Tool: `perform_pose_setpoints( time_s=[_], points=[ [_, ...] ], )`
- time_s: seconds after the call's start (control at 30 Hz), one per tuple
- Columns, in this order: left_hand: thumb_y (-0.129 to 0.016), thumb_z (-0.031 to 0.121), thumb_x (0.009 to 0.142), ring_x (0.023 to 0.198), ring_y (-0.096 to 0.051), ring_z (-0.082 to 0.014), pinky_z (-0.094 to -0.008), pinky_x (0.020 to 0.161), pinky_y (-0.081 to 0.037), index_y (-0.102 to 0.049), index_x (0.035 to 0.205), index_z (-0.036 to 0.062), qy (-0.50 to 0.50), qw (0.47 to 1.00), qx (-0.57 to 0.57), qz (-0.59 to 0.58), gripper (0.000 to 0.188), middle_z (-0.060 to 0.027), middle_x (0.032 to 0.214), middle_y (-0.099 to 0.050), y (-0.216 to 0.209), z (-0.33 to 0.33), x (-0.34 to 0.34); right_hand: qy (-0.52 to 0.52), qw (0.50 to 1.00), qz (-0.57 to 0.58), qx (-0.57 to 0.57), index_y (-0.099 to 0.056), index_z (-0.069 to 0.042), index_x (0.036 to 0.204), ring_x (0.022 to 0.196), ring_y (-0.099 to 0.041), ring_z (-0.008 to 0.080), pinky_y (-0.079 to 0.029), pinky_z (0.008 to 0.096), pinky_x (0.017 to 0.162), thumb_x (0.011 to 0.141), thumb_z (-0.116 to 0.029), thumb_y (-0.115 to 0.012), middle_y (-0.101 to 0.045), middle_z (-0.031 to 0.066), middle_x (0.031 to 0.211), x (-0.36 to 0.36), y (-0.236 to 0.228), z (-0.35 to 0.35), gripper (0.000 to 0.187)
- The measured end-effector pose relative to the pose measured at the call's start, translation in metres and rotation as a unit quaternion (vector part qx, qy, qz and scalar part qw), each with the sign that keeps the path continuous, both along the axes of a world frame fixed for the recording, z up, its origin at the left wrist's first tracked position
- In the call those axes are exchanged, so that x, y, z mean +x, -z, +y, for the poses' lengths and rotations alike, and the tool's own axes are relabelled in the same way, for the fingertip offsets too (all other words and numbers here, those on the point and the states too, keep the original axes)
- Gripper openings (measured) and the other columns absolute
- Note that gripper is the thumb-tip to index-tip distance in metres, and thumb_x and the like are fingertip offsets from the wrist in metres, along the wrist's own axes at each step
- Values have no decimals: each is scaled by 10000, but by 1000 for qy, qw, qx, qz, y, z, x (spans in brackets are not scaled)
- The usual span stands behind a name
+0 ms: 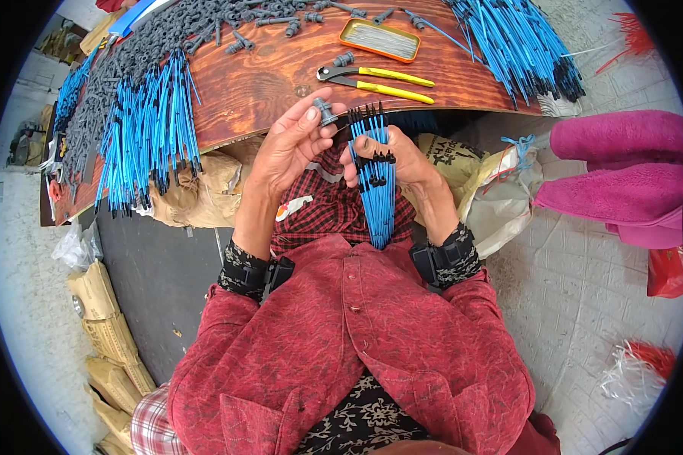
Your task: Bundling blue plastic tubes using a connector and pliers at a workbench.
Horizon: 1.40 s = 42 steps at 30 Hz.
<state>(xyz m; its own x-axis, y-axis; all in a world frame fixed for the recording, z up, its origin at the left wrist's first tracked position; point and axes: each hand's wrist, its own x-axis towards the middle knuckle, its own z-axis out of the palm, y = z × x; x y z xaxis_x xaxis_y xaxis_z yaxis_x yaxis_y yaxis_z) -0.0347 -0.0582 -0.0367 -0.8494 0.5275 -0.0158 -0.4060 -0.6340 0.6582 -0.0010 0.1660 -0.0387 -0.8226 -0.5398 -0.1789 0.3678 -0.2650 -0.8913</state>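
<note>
Near the table's front edge my left hand (281, 155) pinches a small grey ribbed plastic fitting (325, 114) between thumb and fingers. My right hand (411, 161) is wrapped round a bundle of thin blue rods (378, 208) with black ends. The bundle points down toward my lap, its black tips fanned out above the thumb. A thin dark piece seems to reach from the right fingers toward the fitting, but I cannot make out which part it is. Just beyond the hands lie cutting pliers (396, 76) with yellow handles, beside another grey fitting (344, 59).
An orange-rimmed tin (379, 52) of fine metal pins lies on the wooden table (273, 72). Grey fittings (182, 26) are heaped at the back left. Blue rods lie at left (155, 106) and right (508, 45). Pink towelling (622, 140) is at right; paper sacks (106, 322) lie at left.
</note>
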Motion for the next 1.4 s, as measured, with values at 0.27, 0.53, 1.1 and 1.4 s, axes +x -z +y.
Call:
perform_pose_setpoints(
  time_s=[0.27, 0.53, 1.1, 1.4],
  points=[
    [-591, 81, 1000, 1008, -692, -176, -295, 875, -626, -432, 1468, -28, -12, 1000, -19, -11, 506, -188, 1297, -617, -8, 3, 4, 13, 1000, 0, -4, -710, 33, 941, 669, -716, 190, -597, 312, 625, 926, -462, -713, -719, 121, 779, -1, 6, -2, 495],
    [-630, 64, 973, 928, -696, -174, -294, 837, -638, -522, 1317, -11, 3, 1000, -2, -24, 368, -147, 1171, -656, -2, 6, -1, 6, 1000, -10, -3, -701, 40, 964, 680, -718, 200, -597, 317, 632, 932, -454, -709, -719, 130, 791, -4, 6, -1, 494],
    [-619, 41, 974, 1026, -695, -173, -267, 907, -613, -400, 1488, -41, 7, 999, -33, -33, 566, -126, 1207, -642, -7, 8, -3, 16, 1000, -19, -14, -687, 9, 974, 676, -728, 198, -624, 330, 616, 925, -460, -712, -715, 96, 777, -9, 9, 0, 472],
    [-610, 52, 983, 1039, -696, -175, -279, 892, -623, -496, 1410, -32, -1, 998, -29, -48, 449, -144, 1257, -643, 6, 5, -7, 10, 1000, -7, -15, -692, 15, 984, 682, -728, 198, -623, 333, 623, 925, -475, -707, -716, 98, 779, -11, 13, 1, 494]
  ],
)
